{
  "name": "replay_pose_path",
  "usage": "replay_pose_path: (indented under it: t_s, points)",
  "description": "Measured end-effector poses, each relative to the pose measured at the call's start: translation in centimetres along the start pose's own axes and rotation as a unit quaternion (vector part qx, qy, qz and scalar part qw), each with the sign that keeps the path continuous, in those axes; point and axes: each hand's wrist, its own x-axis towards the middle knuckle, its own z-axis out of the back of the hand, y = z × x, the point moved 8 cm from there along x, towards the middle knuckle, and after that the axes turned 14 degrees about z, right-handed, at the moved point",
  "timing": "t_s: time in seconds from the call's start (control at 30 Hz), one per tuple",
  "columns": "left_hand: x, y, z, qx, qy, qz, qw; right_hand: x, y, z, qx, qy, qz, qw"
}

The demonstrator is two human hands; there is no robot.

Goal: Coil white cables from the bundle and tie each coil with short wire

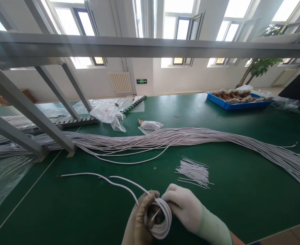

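At the far left, beyond the left hand, a grey frame (45, 114) is noted standing on the green table (88, 207). A bundle (190, 134) of pale cables is laid from there, past both hands on their far side, to the far right; none of it is seen coiled. Plastic (109, 115) is found beyond it, ahead and left of the hands.

Two loose ends (88, 174) are run out to the left from the coil, both untucked. The gloved left hand (141, 217) is closed around the left side of the coil (166, 219), which is held between the hands, above the table. A thin strip (155, 215) is seen poking across the coil's opening. The gloved right hand (184, 207) is set at the coil's right edge, fingers bent; its fingertips are hidden, and whether anything is clamped there cannot be told.

The winding is judged done. No fastened strip can be made out, so the tying is judged unfinished.

Just beyond the right hand, a pile (193, 172) of similar strips is laid out unused. Farther off, ahead and right, a blue tray (226, 106) is recorded, its contents not identified.
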Motion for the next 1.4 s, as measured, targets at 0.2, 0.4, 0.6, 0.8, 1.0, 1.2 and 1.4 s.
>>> replay_pose_path:
  t_s: [0.2, 0.4, 0.6, 0.8, 1.0, 1.2, 1.4]
  points:
    - [1.2, 0.6, 0.5, 0.055, 0.032, -0.048, 0.997, -0.4, 0.1, 0.0, 0.052, -0.02, -0.03, 0.998]
    - [0.8, 0.3, 0.7, 0.081, 0.034, -0.032, 0.996, -0.8, 1.0, -0.4, 0.06, 0.001, -0.067, 0.996]
    - [0.0, -0.2, -0.8, 0.057, 0.102, 0.024, 0.993, 0.0, 0.9, -1.0, -0.044, -0.068, -0.068, 0.994]
    - [-0.5, -0.9, -1.0, 0.112, 0.128, 0.011, 0.985, -0.3, 3.7, -0.5, -0.124, -0.149, 0.138, 0.971]
    - [0.0, -0.6, 0.5, 0.131, 0.078, 0.011, 0.988, -0.7, 3.8, -0.4, -0.099, -0.196, 0.131, 0.967]
    - [0.8, 0.3, 0.8, 0.099, 0.085, 0.055, 0.99, -0.2, 1.6, -0.2, 0.065, -0.239, 0.024, 0.969]
    - [0.1, 0.3, 0.5, 0.063, 0.079, 0.074, 0.992, -0.4, 0.6, -0.4, 0.112, -0.244, -0.034, 0.963]
